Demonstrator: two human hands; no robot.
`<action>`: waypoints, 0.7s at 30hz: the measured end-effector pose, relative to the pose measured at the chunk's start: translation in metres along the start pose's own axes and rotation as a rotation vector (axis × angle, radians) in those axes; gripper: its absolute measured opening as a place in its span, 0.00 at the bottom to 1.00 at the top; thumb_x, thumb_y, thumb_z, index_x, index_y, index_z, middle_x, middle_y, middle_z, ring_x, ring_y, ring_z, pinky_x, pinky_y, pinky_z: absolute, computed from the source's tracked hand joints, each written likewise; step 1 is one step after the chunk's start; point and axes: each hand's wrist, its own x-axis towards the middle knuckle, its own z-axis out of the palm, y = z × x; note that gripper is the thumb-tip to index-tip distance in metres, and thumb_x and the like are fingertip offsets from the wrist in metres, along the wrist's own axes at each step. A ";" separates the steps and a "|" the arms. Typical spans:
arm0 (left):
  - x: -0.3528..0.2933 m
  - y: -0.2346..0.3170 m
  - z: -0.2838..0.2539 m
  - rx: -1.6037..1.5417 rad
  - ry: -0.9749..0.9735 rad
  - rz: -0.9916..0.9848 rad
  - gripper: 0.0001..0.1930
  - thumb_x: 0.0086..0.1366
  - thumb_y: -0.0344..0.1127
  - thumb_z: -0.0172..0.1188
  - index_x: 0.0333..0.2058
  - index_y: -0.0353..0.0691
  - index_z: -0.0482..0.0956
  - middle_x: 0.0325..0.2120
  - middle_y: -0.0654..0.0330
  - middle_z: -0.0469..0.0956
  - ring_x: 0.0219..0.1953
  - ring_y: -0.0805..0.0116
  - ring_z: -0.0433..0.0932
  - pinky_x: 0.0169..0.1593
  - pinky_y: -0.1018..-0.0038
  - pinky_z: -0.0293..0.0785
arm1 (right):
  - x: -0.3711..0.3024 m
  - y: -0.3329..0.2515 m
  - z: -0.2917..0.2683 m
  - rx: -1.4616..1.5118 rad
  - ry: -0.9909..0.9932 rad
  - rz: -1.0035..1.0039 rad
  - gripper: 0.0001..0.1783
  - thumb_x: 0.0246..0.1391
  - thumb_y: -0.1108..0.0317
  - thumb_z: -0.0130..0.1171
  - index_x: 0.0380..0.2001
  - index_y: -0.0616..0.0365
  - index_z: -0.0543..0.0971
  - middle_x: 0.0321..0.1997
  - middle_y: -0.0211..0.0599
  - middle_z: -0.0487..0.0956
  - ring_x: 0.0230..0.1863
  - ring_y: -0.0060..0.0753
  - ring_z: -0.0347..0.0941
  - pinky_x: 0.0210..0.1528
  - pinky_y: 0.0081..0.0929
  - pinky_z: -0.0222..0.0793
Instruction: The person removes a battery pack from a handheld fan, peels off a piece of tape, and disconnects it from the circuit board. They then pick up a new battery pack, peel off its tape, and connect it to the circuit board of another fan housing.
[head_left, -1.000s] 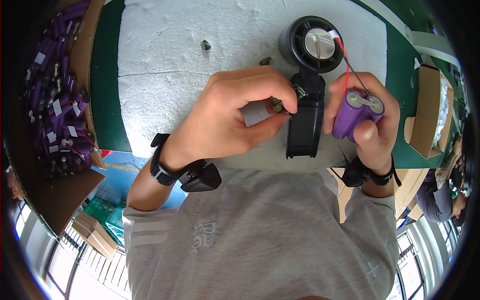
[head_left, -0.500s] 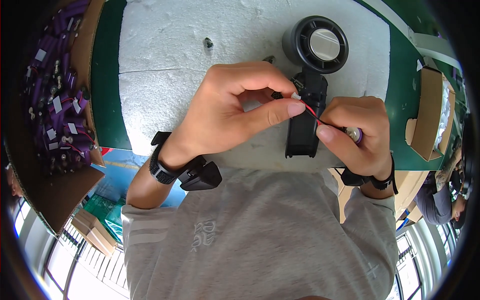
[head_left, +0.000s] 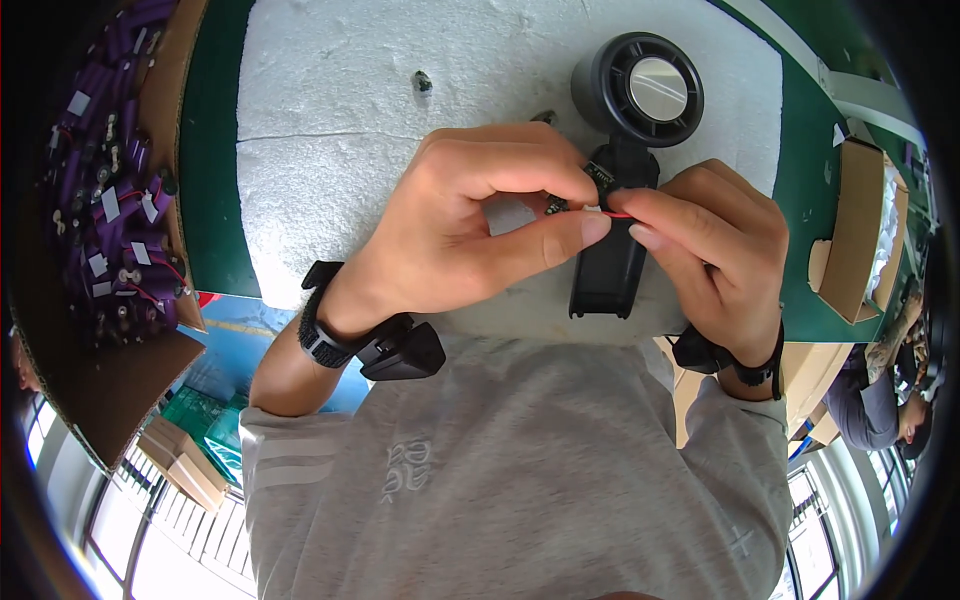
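Note:
My left hand (head_left: 480,215) is closed in a pinch around a small white plug connector (head_left: 592,208), thumb below and index finger above. A dark small circuit part (head_left: 556,204) shows inside the curl of its fingers. My right hand (head_left: 712,250) pinches the red wire (head_left: 620,215) right beside the connector, its fingertips almost touching the left ones. Whether a battery lies in the right palm is hidden. Under both hands is a black handheld fan (head_left: 592,82), its round head away from me and its open handle (head_left: 603,275) toward me; a green circuit board (head_left: 600,176) shows at the handle's top.
White foam sheeting (head_left: 330,90) covers the green table (head_left: 220,200). Two small dark parts, one a clear-cut piece (head_left: 423,82), lie on it. At left stands a cardboard box (head_left: 165,120) of purple batteries (head_left: 120,215) with wires; at right, a smaller open carton (head_left: 850,225).
My right hand has shifted its grip from the wires further back up to the connector. The purple battery end seen in it is now hidden. The fan has moved slightly right.

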 end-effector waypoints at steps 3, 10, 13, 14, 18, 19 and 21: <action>0.002 0.002 0.001 0.051 -0.018 0.067 0.05 0.53 0.24 0.66 0.28 0.32 0.79 0.23 0.59 0.76 0.24 0.72 0.75 0.26 0.79 0.68 | -0.002 0.003 0.000 -0.065 0.013 -0.072 0.09 0.41 0.73 0.67 0.30 0.60 0.81 0.20 0.33 0.75 0.20 0.30 0.67 0.21 0.24 0.59; 0.000 0.003 -0.002 0.094 -0.032 0.061 0.06 0.54 0.24 0.66 0.29 0.31 0.79 0.26 0.55 0.76 0.27 0.69 0.75 0.28 0.78 0.69 | -0.004 -0.001 0.005 -0.169 -0.016 -0.075 0.10 0.38 0.73 0.69 0.29 0.59 0.81 0.19 0.33 0.75 0.18 0.30 0.68 0.18 0.23 0.58; 0.000 0.003 -0.004 0.102 -0.067 0.058 0.06 0.54 0.23 0.66 0.30 0.30 0.78 0.29 0.53 0.76 0.29 0.69 0.76 0.30 0.78 0.70 | -0.005 0.005 0.015 -0.156 0.057 -0.105 0.10 0.40 0.70 0.69 0.29 0.55 0.81 0.17 0.29 0.71 0.15 0.28 0.65 0.16 0.24 0.56; 0.000 0.003 -0.004 0.094 -0.074 0.053 0.06 0.54 0.22 0.66 0.31 0.30 0.78 0.30 0.53 0.76 0.30 0.69 0.76 0.31 0.78 0.71 | -0.005 0.006 0.016 -0.149 0.094 -0.120 0.09 0.41 0.69 0.69 0.29 0.54 0.81 0.15 0.27 0.69 0.14 0.27 0.63 0.15 0.24 0.55; -0.003 0.004 -0.001 -0.042 -0.039 -0.045 0.09 0.52 0.16 0.64 0.34 0.31 0.78 0.32 0.55 0.76 0.34 0.70 0.77 0.37 0.77 0.75 | -0.003 0.002 0.014 -0.113 0.107 -0.070 0.08 0.40 0.70 0.69 0.28 0.55 0.81 0.16 0.28 0.70 0.13 0.27 0.64 0.15 0.24 0.55; -0.004 0.004 0.000 -0.107 -0.022 -0.092 0.11 0.52 0.15 0.63 0.35 0.31 0.78 0.33 0.55 0.76 0.35 0.70 0.77 0.39 0.77 0.77 | -0.002 0.001 0.013 -0.113 0.105 -0.072 0.08 0.40 0.70 0.69 0.28 0.55 0.81 0.16 0.28 0.70 0.13 0.27 0.64 0.15 0.24 0.55; -0.004 0.005 0.000 -0.123 -0.028 -0.111 0.13 0.52 0.13 0.62 0.37 0.31 0.77 0.34 0.56 0.75 0.37 0.69 0.77 0.42 0.76 0.77 | -0.003 0.001 0.010 -0.088 0.083 -0.025 0.08 0.40 0.71 0.69 0.27 0.56 0.81 0.16 0.28 0.71 0.13 0.27 0.64 0.15 0.24 0.55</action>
